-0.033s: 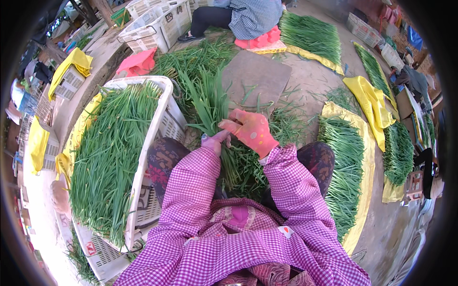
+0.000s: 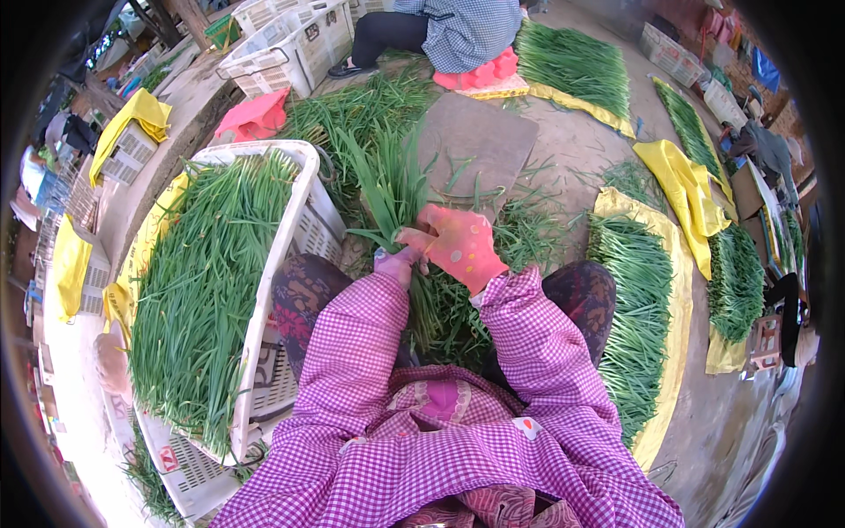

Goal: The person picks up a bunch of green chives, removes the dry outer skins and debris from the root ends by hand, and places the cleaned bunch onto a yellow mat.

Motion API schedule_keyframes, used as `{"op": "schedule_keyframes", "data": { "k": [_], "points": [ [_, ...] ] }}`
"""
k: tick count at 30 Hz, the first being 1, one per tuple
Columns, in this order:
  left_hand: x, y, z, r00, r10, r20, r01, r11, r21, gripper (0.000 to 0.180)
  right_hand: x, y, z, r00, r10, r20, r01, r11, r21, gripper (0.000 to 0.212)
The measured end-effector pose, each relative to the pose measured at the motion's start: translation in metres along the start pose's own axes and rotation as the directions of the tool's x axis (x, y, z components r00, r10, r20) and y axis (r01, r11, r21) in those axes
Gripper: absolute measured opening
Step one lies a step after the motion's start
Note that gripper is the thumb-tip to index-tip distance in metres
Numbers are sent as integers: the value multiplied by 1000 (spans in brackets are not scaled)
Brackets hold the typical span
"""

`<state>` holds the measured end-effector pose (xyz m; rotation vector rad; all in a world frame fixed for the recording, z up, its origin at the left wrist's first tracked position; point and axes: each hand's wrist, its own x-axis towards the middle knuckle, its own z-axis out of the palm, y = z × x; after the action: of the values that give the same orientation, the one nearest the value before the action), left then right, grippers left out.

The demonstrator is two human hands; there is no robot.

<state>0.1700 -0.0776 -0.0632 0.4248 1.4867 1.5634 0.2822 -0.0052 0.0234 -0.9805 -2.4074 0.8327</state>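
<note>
A bunch of green chives (image 2: 393, 198) stands between my knees, its leaf ends pointing away from me and its stalks hanging down toward my lap. My left hand (image 2: 401, 263), in a pale purple glove, is closed round the bunch near its middle. Just above it, my right hand (image 2: 459, 246), in a coral glove with pale dots, has its thumb and fingers closed on the same bunch from the right. The right fingertips are partly hidden among the leaves. Loose chives (image 2: 458, 321) lie beneath both hands.
At my left stands a white plastic crate (image 2: 310, 189) heaped with chives. Neat rows of chives on yellow sheeting (image 2: 676, 290) lie to my right. A flat grey board (image 2: 471, 145) is ahead, and beyond it a person in a checked top (image 2: 471, 35) sits on a pink stool (image 2: 480, 74).
My right hand has shifted slightly left and down, closer to my left hand. The leaf tops of the bunch have moved a little and spread. My left hand keeps its hold.
</note>
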Motion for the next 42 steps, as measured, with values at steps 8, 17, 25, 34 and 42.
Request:
{"op": "schedule_keyframes", "data": {
  "k": [8, 17, 25, 34, 42],
  "points": [
    [8, -14, 1, 997, -81, -2, 81, 996, 20, 16, -2, 18, 10, 992, -70, 102, 34, 948, 317, 21],
    [13, -21, 0, 993, -113, -31, 113, 994, -2, 14, -5, 7, -18, 988, -79, 130, 0, 855, 518, 20],
    [4, -15, 10, 994, -93, 53, 89, 993, 77, 13, 0, 9, -10, 982, -137, -128, 116, 980, -161, 28],
    [5, -19, 11, 998, -63, 24, 62, 998, 31, 16, 3, 24, 4, 989, 134, -64, -59, 751, 657, 18],
    [9, -27, 9, 998, 22, 57, -24, 999, 29, 19, 7, 18, -22, 961, 268, -68, -88, 527, 845, 21]
  ]
}}
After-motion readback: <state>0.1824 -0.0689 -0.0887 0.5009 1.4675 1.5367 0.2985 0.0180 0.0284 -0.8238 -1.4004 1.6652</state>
